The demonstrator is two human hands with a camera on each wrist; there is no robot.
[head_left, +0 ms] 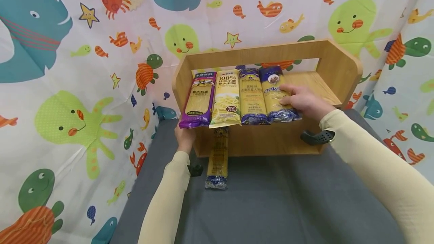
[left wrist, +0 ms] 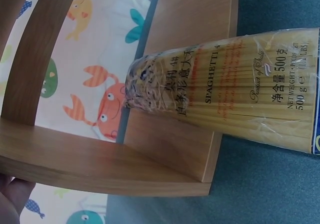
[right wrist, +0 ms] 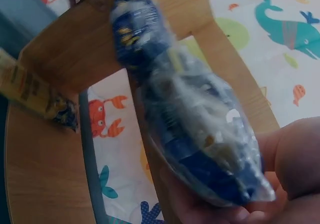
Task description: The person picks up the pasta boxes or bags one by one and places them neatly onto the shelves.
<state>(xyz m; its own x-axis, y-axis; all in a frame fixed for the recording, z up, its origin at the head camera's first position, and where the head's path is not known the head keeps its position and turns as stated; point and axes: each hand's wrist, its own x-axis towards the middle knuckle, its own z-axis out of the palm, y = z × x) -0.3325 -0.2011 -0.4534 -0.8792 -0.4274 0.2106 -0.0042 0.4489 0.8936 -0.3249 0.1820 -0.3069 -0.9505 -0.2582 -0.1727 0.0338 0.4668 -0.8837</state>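
A two-tier wooden shelf [head_left: 257, 138] carries a row of pasta packs on its upper board. From the left come a purple pack [head_left: 200, 99], a cream pack [head_left: 226, 99], a blue-and-yellow spaghetti pack [head_left: 253, 97] and a blue-topped spaghetti pack [head_left: 276, 93] at the right end. My right hand [head_left: 305, 101] grips this last pack near its front end; the right wrist view shows fingers [right wrist: 220, 214] curled round its crinkled blue end [right wrist: 215, 149]. At the shelf's left side panel, my left hand [head_left: 185, 138] holds the edge, mostly hidden in the left wrist view.
Another spaghetti pack [head_left: 218, 157] lies in the lower tier, its front end sticking out over the dark grey table [head_left: 257, 202]. To the right of the row, bare upper board [head_left: 315, 84] shows. A sea-animal patterned cloth [head_left: 118, 59] hangs behind and beside the shelf.
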